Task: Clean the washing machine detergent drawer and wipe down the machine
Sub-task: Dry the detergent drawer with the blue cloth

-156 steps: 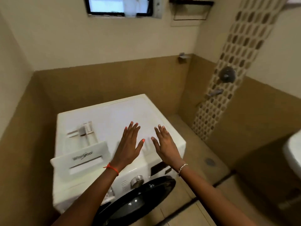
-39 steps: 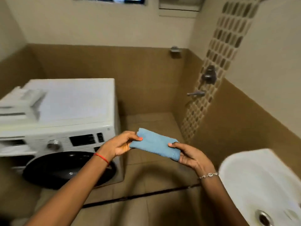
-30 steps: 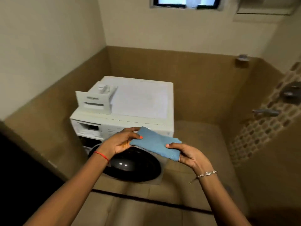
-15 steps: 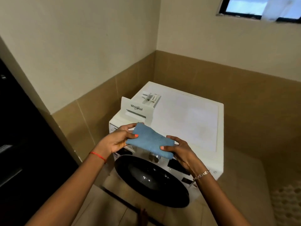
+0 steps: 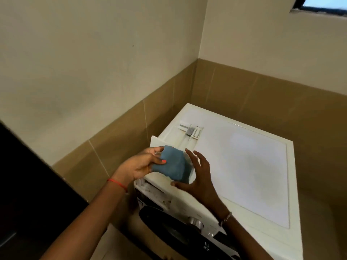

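A white detergent drawer (image 5: 170, 145) lies on top of a white front-loading washing machine (image 5: 242, 166), along the top's left edge, with its front panel facing the camera at the machine's front left corner. The drawer is fully out of the machine: its empty slot (image 5: 155, 192) shows as a dark opening in the front panel, just below that corner.

A folded blue cloth (image 5: 172, 165) is held in front of the drawer's front panel, over the machine's front left corner. The left hand (image 5: 139, 167) grips it, thumb on the near face and fingers curled behind its far edge, pinching the cloth. The right hand (image 5: 199, 177) is beside the cloth on its right, fingers spread and slightly curved, thumb pointing left under the cloth's lower corner; whether the thumb touches the cloth cannot be told. A red thread circles the left wrist, and a beaded bracelet the right.

Below the slot on the machine's front are a silver dial (image 5: 195, 222) and the dark round door (image 5: 169, 228). Tan tiled walls rise behind and to the left of the machine.

Progress looks early. The drawer has been removed and a cloth is ready, but no wiping is visible. Cleaning the drawer, its slot and the machine's surfaces, then refitting the drawer, all appear to remain.
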A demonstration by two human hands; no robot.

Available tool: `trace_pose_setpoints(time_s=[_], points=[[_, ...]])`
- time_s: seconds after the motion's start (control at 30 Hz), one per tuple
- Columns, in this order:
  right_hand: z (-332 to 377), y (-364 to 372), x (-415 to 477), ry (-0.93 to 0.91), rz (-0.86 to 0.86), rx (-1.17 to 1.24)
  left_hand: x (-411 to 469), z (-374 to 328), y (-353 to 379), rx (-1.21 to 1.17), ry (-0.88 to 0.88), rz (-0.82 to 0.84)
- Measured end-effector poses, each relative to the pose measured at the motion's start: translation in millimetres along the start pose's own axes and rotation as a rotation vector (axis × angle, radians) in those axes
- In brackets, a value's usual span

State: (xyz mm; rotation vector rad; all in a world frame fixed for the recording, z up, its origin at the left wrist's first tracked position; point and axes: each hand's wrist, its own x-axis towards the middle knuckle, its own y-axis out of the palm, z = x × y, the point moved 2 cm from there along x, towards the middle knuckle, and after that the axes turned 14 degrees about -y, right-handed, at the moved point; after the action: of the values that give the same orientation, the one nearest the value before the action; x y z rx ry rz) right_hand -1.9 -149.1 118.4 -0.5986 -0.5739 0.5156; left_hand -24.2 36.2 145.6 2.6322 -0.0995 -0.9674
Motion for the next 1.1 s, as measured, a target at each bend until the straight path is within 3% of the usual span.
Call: trace_pose_setpoints(time_s=[0.07, 0.13, 0.2, 0.3, 0.4, 0.43, 0.47, 0.5, 0.53, 0.57, 0.6, 0.63, 0.7, 0.8, 0.9, 1.0, 1.1], points=[[2.0, 16.3, 5.1, -0.288, -0.128, -0.277, 4.1, -13.3, -4.1, 0.003, -0.051, 0.017], [1.6, 40.9, 12.2, -0.427, -0.103, -0.216, 7.7, -26.5, -8.3, 0.000, -0.105, 0.069], [3.5, 49.8, 23.4, -0.421, -0.134, -0.105, 10.3, -38.3, -8.3, -0.019, -0.145, 0.100], [14.4, 48.7, 35.5, -0.346, -0.351, 0.084, 16.3, -57.9, -12.3, -0.022, -0.181, 0.129], [21.0, 47.0, 43.7, -0.128, -0.427, 0.471, 23.7, -76.0, -22.3, 0.025, -0.161, 0.070], [9.6, 49.5, 27.7, 0.113, -0.292, 0.472, 27.6, -80.7, -26.2, 0.082, -0.146, 0.041], [3.9, 43.4, 14.0, 0.280, -0.354, 0.614, 31.0, -84.2, -29.5, 0.162, -0.110, 0.004], [-3.6, 44.5, 10.4, 0.753, -0.309, 0.776, 35.7, -86.8, -33.3, 0.256, -0.049, -0.044], [1.9, 40.5, 4.2, 0.518, -0.416, 0.933, 40.6, -89.1, -37.1, 0.351, 0.021, -0.098], [4.5, 42.9, 20.5, 0.600, -0.376, 1.168, 45.8, -90.5, -41.4, 0.445, 0.088, -0.155], [13.1, 30.1, 26.0, 0.658, -0.590, 1.281, 50.7, -91.5, -44.8, 0.540, 0.141, -0.191], [21.3, 20.6, 22.8, 0.557, -0.677, 1.458, 56.1, -91.7, -48.4, 0.633, 0.176, -0.202], [28.0, 21.1, 11.8, 0.591, -0.652, 1.342, 65.1, -88.6, -52.1, 0.793, 0.176, -0.160], [29.8, 39.3, 10.2, 0.621, -0.687, 0.897, 69.0, -82.4, -49.4, 0.938, 0.042, -0.068], [40.1, 51.5, 23.8, 0.388, -0.682, 0.518, 77.3, -84.1, -49.7, 1.001, -0.091, -0.091], [26.0, 81.6, 48.4, 0.060, -0.404, 0.065, 84.8, -87.2, -55.5, 0.778, -0.245, -0.071], [-13.8, 117.8, 64.5, -0.213, -0.056, -0.592, 91.9, -87.5, -64.6, 0.551, -0.300, -0.085]])
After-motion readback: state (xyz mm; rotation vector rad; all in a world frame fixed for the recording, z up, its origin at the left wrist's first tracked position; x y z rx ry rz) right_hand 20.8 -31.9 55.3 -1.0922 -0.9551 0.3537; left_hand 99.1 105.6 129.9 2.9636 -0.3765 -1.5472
